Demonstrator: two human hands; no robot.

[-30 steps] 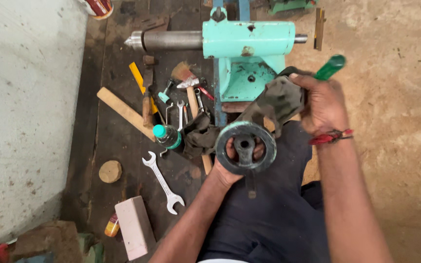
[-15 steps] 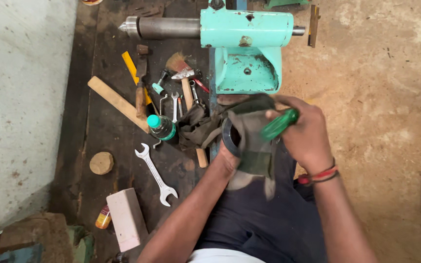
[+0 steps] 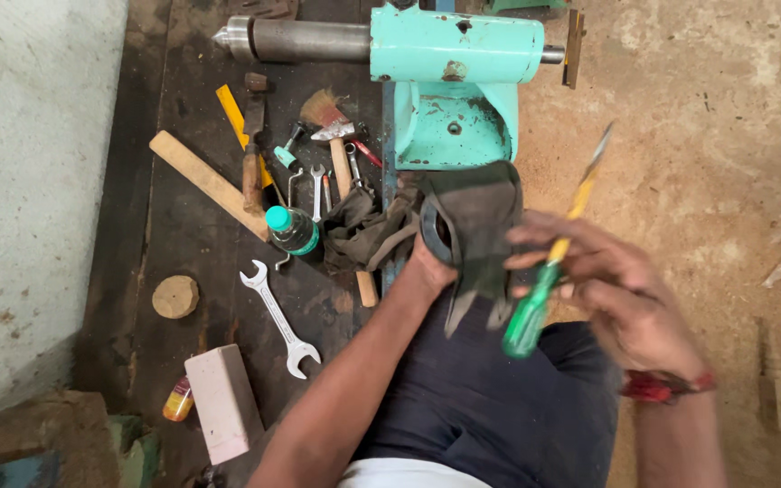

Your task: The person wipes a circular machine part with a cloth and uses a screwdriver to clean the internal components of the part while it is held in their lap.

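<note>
While the left hand (image 3: 431, 262) props a round metal part wrapped in a dark rag (image 3: 474, 221) over the lap, its fingers are hidden behind the rag, so their state cannot be told beyond the fact that they carry the part. The right hand (image 3: 621, 294) holds a screwdriver (image 3: 553, 258) with a green and yellow handle; its fingers are closed around the handle, and the blade points up and away, clear of the rag. The view of this hand is blurred. The rag covers most of the wheel, so wiping appears to be in progress rather than finished, and the screwdriver is not applied to anything. The turquoise machine casting (image 3: 454, 81) with its steel spindle lies on the floor just beyond the rag, apart from the held part; refitting, if intended, looks undone. To the left, on dark boards, lie a spanner (image 3: 279, 316), a hammer (image 3: 343, 172), a brush, a small bottle with a teal cap (image 3: 293, 230), a wooden strip (image 3: 205, 181) and a pale block (image 3: 219, 402), all untouched.
</note>
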